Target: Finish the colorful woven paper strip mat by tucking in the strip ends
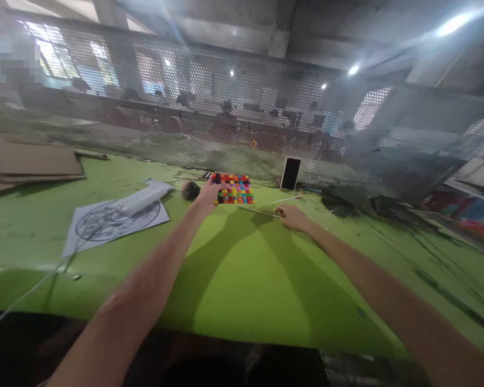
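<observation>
My left hand (208,194) is closed on the left edge of a small flat panel (237,189) patterned in red, yellow, orange, blue and black squares. The panel is tilted up above the green table, and my thumb lies across its front. To the right, my right hand (293,217) is low over the table with its fingers curled in a pinch. A thin pale strip (258,212) runs from below the panel to these fingertips. Just left of my left hand is a dark, roundish ball (190,190).
A dark-faced upright phone-like slab (291,173) stands behind my right hand. Printed paper (116,221) with a rolled plastic-looking bundle (144,200) lies left, cardboard (32,156) farther left. Dark leaf-like material (355,203) lies right on the green table (242,285). Perforated mesh (210,118) rises behind.
</observation>
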A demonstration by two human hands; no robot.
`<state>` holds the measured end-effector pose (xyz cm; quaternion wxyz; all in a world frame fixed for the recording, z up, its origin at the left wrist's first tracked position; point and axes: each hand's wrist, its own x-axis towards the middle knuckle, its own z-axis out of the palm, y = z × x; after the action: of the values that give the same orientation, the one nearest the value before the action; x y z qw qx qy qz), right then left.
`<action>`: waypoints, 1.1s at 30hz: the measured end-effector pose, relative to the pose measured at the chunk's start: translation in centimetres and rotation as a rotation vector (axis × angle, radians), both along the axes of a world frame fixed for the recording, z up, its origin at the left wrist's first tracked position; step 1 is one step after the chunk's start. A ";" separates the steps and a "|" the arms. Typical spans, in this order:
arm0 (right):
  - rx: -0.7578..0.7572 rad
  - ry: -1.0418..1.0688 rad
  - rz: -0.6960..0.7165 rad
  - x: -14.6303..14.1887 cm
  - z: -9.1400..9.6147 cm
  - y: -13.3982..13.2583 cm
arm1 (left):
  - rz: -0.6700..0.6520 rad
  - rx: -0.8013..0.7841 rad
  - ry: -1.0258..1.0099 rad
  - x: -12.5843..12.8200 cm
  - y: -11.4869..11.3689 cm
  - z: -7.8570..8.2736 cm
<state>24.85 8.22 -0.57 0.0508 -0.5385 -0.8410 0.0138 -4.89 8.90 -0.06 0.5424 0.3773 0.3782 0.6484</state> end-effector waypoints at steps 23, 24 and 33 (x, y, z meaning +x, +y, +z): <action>0.085 0.012 0.202 1.4 -0.5 -4.2 | -0.123 0.052 0.149 -0.6 0.3 -1.2; 0.105 0.017 0.191 1.6 -0.3 -4.2 | -0.138 0.055 0.149 -0.5 0.2 -1.2; 0.413 0.247 0.214 6.6 0.8 -3.6 | -0.227 0.069 0.173 1.5 -2.1 1.0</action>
<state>31.44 4.60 0.20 0.2602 -0.4188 -0.8656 -0.0873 -3.39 6.81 0.93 0.5644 0.4905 0.3558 0.5606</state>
